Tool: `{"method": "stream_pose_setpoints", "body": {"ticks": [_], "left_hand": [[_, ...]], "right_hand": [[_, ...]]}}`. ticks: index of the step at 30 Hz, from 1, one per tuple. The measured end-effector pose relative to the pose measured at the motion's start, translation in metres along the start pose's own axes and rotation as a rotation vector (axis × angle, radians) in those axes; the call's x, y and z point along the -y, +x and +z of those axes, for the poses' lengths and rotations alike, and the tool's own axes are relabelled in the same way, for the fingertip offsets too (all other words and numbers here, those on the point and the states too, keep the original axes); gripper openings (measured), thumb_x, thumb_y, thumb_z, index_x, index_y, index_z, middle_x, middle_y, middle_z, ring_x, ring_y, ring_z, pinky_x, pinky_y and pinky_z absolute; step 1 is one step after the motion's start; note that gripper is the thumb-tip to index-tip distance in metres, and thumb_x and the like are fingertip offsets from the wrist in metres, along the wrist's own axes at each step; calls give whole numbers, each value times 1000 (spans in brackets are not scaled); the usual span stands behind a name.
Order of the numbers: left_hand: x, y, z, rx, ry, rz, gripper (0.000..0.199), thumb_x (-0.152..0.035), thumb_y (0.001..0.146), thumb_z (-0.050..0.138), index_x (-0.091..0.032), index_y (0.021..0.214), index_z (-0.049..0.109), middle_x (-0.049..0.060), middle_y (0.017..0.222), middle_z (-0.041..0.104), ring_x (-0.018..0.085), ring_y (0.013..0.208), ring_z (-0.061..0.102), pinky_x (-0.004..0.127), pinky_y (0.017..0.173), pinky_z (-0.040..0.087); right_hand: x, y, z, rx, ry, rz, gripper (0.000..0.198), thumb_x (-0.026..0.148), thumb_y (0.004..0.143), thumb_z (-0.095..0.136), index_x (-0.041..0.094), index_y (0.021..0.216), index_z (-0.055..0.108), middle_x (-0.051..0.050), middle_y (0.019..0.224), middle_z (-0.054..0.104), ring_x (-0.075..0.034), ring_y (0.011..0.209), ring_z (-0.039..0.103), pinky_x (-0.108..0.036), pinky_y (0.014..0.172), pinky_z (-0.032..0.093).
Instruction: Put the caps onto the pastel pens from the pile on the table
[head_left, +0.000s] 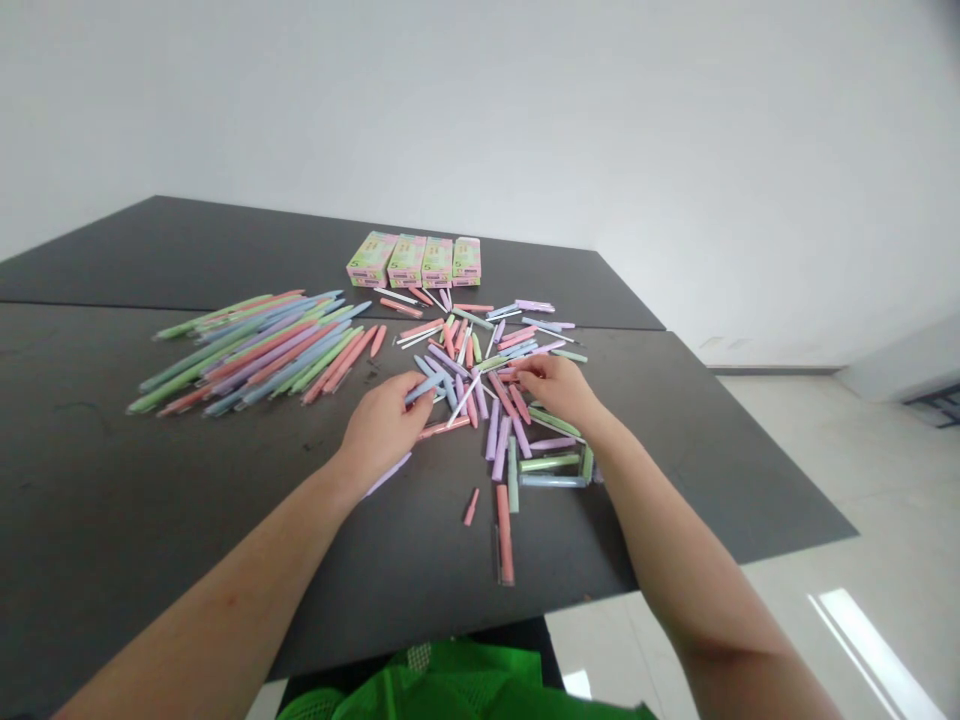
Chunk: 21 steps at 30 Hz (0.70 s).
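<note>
My left hand is closed around a blue pen piece, which sticks out past the fingertips toward the pile. At the right side of the pile, my right hand has its thumb and fingers pinched low over some red pieces; whatever they grip is hidden. Between and below the hands lie loose pen parts: purple barrels, a green barrel, a white refill and a red barrel with a clear end. A small red tip lies apart, nearer to me.
A heap of assembled-looking pens in red, green, blue and purple lies to the left. Several green and pink boxes stand in a row behind the pile. The dark table has a seam, with a white wall behind.
</note>
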<state>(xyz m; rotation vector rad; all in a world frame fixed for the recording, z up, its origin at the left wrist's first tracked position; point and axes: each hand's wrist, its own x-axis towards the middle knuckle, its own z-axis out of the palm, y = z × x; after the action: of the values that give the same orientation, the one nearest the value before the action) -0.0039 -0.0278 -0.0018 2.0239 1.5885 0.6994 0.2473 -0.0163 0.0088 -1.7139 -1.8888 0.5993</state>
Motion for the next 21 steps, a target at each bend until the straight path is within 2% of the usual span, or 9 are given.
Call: {"method": "stream_pose_setpoints", "body": {"ticks": [2, 5, 10, 13, 17, 19, 21], "left_hand": [[1, 0, 1, 18, 11, 7, 30, -36, 88, 45, -21, 101, 67, 4, 95, 71, 22, 82, 63, 28, 67, 39], [1, -1, 2, 50, 26, 30, 30, -37, 88, 45, -22, 101, 67, 4, 95, 71, 22, 84, 63, 28, 67, 39], [0, -1, 3, 71, 47, 41, 27, -37, 88, 46, -23, 94, 68, 3, 87, 69, 21, 79, 62, 27, 64, 38], [-1, -1, 3, 70, 43, 37, 26, -36, 87, 46, -23, 93, 67, 2, 87, 69, 21, 79, 62, 27, 65, 38], [0, -1, 4, 68, 36, 40, 26, -37, 87, 46, -24, 96, 68, 2, 89, 69, 21, 80, 63, 27, 66, 39], [1, -1, 4, 63, 38, 51, 27, -37, 87, 47, -24, 97, 68, 2, 89, 70, 21, 80, 63, 27, 66, 39], [2, -2, 4, 59, 39, 61, 27, -36, 87, 47, -24, 98, 68, 2, 89, 70, 21, 80, 63, 27, 66, 39]], "right_hand": [[0, -2, -4, 16, -83, -7, 22, 19, 78, 51, 18, 74, 73, -3, 77, 73, -16, 67, 60, -25, 64, 42], [3, -5, -4, 116, -153, -15, 23, 14, 73, 51, 18, 62, 71, -4, 81, 74, -17, 70, 61, -25, 63, 41], [11, -9, 6, 144, -230, -49, 24, 16, 71, 56, 22, 84, 76, -2, 83, 72, -18, 80, 62, -25, 64, 39], [13, -10, 9, 162, -227, -90, 22, 18, 73, 57, 22, 88, 74, -1, 78, 69, -16, 73, 60, -24, 62, 38], [9, -8, 5, 58, -191, -43, 20, 19, 72, 61, 18, 90, 70, -1, 77, 69, -14, 67, 58, -24, 60, 38], [6, -5, 2, -8, -170, -31, 20, 16, 71, 61, 18, 89, 70, -2, 80, 70, -15, 70, 59, -24, 63, 40], [4, -4, 2, -18, -146, -46, 21, 14, 72, 61, 19, 89, 71, -3, 87, 73, -16, 77, 62, -25, 69, 43]]}}
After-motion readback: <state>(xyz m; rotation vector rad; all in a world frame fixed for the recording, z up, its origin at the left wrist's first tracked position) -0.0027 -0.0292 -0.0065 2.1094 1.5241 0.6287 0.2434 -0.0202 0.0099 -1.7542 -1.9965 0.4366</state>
